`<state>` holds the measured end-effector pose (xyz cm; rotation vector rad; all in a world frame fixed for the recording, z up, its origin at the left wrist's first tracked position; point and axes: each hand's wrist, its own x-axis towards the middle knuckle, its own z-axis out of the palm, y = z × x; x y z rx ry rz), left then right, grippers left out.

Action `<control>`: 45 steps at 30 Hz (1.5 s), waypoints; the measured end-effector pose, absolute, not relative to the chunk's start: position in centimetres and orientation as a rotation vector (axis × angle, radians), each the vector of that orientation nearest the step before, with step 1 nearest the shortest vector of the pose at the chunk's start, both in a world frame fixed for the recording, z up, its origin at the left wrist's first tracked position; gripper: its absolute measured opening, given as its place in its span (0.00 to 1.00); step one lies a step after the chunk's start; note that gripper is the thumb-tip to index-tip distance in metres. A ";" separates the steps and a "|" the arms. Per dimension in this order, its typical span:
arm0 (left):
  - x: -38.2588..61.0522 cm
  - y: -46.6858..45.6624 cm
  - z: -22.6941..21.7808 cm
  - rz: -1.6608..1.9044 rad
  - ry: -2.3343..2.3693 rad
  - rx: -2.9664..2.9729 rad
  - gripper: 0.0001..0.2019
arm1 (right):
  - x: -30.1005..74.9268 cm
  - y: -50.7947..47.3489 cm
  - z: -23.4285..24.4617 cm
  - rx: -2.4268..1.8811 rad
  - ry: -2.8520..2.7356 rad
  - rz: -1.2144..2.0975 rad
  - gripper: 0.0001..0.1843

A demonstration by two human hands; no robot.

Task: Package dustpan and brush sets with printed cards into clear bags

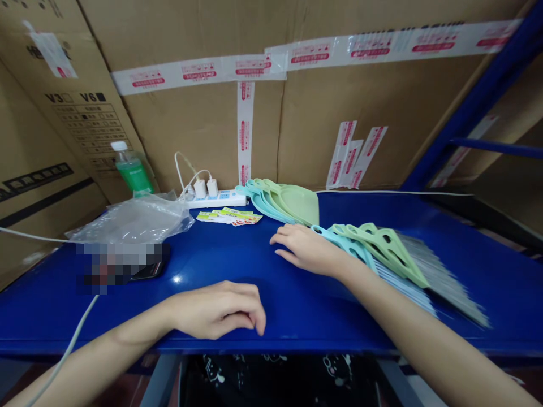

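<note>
My left hand rests near the table's front edge, its fingers curled in and the thumb tucked beneath them; nothing shows in it. My right hand is over the middle of the table with fingers stretched to the left and thumb apart, holding nothing. Just beyond it lie overlapping small dustpans, green ones and blue ones. To its right is a group of hand brushes: green handles and blue handles, their bristles spread toward the right front. The right forearm partly covers the blue brushes.
Colourful printed cards lie before a white power strip with plugged-in chargers. At left are a clear plastic bag, a green-liquid bottle and a dark phone-like object. Cardboard walls the back; a cable crosses my left forearm.
</note>
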<state>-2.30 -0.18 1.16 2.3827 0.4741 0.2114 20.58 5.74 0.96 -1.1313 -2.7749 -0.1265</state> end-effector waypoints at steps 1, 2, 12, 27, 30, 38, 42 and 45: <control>-2.3 -0.1 1.1 0.206 0.453 2.377 0.13 | 20.6 5.7 1.0 -1.114 -2.758 -0.137 0.08; -2.3 0.0 1.0 0.209 0.440 2.371 0.15 | 20.7 5.7 1.1 -1.096 -2.741 -0.143 0.08; -2.1 -0.1 0.7 0.354 0.523 2.304 0.11 | 20.6 5.6 1.4 -1.147 -2.797 -0.110 0.08; -2.5 0.2 0.0 0.229 0.593 2.242 0.14 | 20.7 5.7 1.4 -1.184 -2.807 -0.095 0.09; -2.5 0.5 0.0 0.162 0.498 2.287 0.18 | 20.7 5.7 1.4 -1.197 -2.811 -0.081 0.09; -2.3 0.5 0.5 0.126 0.461 2.290 0.23 | 20.8 5.8 1.2 -1.171 -2.807 -0.116 0.08; -2.3 0.3 0.7 0.160 0.603 2.322 0.19 | 20.6 5.7 1.3 -1.191 -2.815 -0.105 0.10; -2.3 0.2 0.7 0.148 0.568 2.360 0.18 | 20.5 5.7 1.2 -1.180 -2.817 -0.089 0.11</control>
